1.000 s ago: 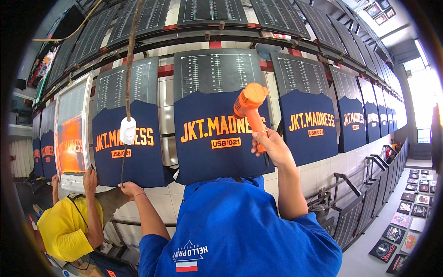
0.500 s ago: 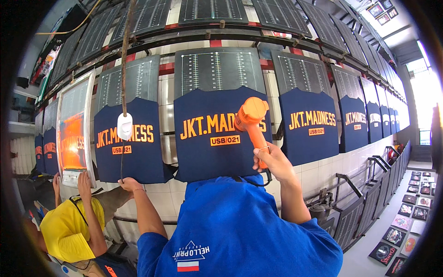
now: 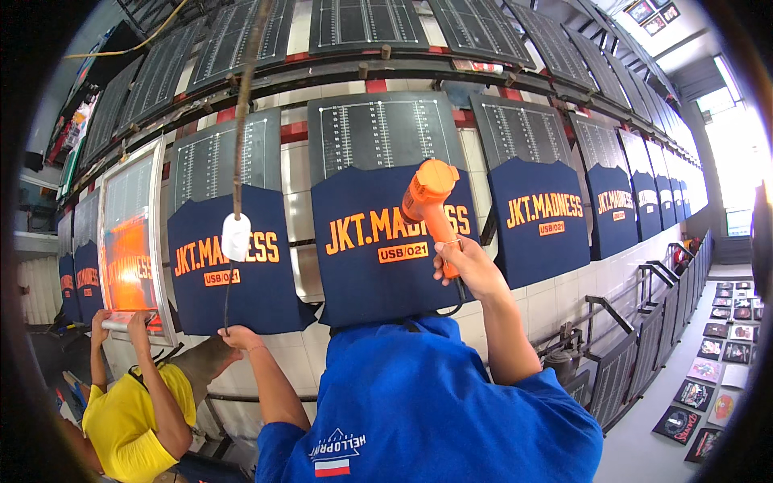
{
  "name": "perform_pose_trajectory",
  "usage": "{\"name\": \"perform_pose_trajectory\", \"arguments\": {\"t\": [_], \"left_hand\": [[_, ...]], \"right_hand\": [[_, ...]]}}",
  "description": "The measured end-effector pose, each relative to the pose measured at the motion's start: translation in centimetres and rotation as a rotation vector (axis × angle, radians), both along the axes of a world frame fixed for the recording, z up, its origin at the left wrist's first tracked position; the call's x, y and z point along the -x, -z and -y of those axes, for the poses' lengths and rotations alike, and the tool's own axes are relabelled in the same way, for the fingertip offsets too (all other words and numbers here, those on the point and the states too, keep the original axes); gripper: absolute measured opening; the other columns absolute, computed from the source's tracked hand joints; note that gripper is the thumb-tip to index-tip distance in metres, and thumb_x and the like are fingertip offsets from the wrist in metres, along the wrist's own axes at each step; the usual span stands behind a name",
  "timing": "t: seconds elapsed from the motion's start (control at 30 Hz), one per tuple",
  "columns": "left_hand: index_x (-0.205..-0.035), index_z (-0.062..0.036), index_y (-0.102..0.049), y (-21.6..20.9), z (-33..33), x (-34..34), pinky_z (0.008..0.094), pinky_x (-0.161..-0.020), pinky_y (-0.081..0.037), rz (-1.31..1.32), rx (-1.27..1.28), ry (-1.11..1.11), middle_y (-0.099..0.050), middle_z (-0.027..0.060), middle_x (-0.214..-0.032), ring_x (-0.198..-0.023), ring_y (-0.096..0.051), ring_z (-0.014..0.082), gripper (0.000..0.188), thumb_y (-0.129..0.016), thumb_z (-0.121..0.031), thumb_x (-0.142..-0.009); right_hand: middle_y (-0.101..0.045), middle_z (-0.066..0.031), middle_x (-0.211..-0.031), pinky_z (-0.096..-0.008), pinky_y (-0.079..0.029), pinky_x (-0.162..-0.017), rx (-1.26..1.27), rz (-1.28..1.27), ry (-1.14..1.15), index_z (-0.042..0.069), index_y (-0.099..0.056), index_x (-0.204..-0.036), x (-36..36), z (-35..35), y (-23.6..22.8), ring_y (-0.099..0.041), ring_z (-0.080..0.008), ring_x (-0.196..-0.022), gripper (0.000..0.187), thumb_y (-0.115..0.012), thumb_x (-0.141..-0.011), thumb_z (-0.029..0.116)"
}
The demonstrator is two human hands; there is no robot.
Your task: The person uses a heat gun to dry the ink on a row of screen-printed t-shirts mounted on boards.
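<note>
My right hand (image 3: 475, 270) is wrapped round the handle of an orange hair dryer (image 3: 435, 197), raised over the middle navy shirt (image 3: 378, 286) with orange lettering. A dark cable runs down from its handle. My left hand (image 3: 244, 338) pinches a thin black cord (image 3: 228, 299) at the lower edge of the navy shirt (image 3: 266, 310) to the left. That cord hangs from a white plug connector (image 3: 235, 238), itself hung on a brown cable (image 3: 243, 121) from above. Both shirts lie on dark ruled boards (image 3: 386, 133).
On the left, a person in a yellow shirt (image 3: 129, 419) holds a pale bar at the lower end of a framed print screen (image 3: 165, 258) smeared with orange ink. More shirts on boards (image 3: 541, 209) curve away right. Racked panels (image 3: 616, 370) and printed squares (image 3: 717, 350) lie at right.
The view has shifted slightly, with the white connector swinging right. My hands keep their holds. The co-worker's hands have moved onto a pale bar at the screen's lower end.
</note>
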State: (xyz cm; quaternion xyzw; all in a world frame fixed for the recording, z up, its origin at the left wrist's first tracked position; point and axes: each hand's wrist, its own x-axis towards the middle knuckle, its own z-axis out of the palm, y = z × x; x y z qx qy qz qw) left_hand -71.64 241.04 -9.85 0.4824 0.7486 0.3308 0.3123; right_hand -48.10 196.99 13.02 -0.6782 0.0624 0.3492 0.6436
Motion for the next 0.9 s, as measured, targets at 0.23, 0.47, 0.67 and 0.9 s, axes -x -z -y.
{"name": "perform_pose_trajectory", "arguments": {"t": [0.23,0.47,0.67,0.9], "left_hand": [[-0.115,0.0196,-0.054,2.5,-1.4,1.2,0.0482,-0.093,-0.048,0.064,-0.016,0.004,-0.060,0.0360,-0.116,-0.103,-0.061,0.0473,0.062,-0.029,-0.036,-0.105],[-0.117,0.0199,-0.052,1.9,-1.4,0.7,0.0454,-0.093,-0.051,0.169,-0.012,0.003,-0.059,0.0346,-0.118,-0.103,-0.062,0.0436,0.061,-0.028,-0.035,-0.105],[-0.120,0.0197,-0.050,2.5,-1.9,1.3,0.0448,-0.094,-0.051,0.160,-0.024,0.008,-0.057,0.0344,-0.122,-0.107,-0.060,0.0441,0.063,-0.027,-0.038,-0.106],[-0.121,0.0197,-0.050,1.9,-1.5,0.9,0.0450,-0.099,-0.047,0.062,0.026,0.003,-0.055,0.0349,-0.125,-0.112,-0.058,0.0450,0.064,-0.028,-0.038,-0.106]], "right_hand": [[-0.060,-0.0053,-0.078,-0.0263,-0.050,-0.055,0.074,0.058,0.023,0.000,-0.054,-0.100,-2.0,-2.1,-0.4,-0.062,-0.0135,-0.066,0.029,-0.058,-0.096,0.028],[-0.060,-0.0050,-0.074,-0.0255,-0.050,-0.053,0.091,0.056,0.074,0.000,-0.055,-0.097,-0.8,-1.2,-0.9,-0.062,-0.0135,-0.062,0.028,-0.058,-0.097,0.028],[-0.062,-0.0057,-0.077,-0.0243,-0.050,-0.054,0.101,-0.017,0.050,-0.001,-0.052,-0.112,2.1,0.9,-1.7,-0.063,-0.0127,-0.063,0.037,-0.059,-0.096,0.031],[-0.060,-0.0043,-0.077,-0.0239,-0.050,-0.054,0.073,-0.058,0.043,0.000,-0.054,-0.108,2.9,1.1,-1.7,-0.063,-0.0119,-0.064,0.031,-0.059,-0.096,0.028]]}}
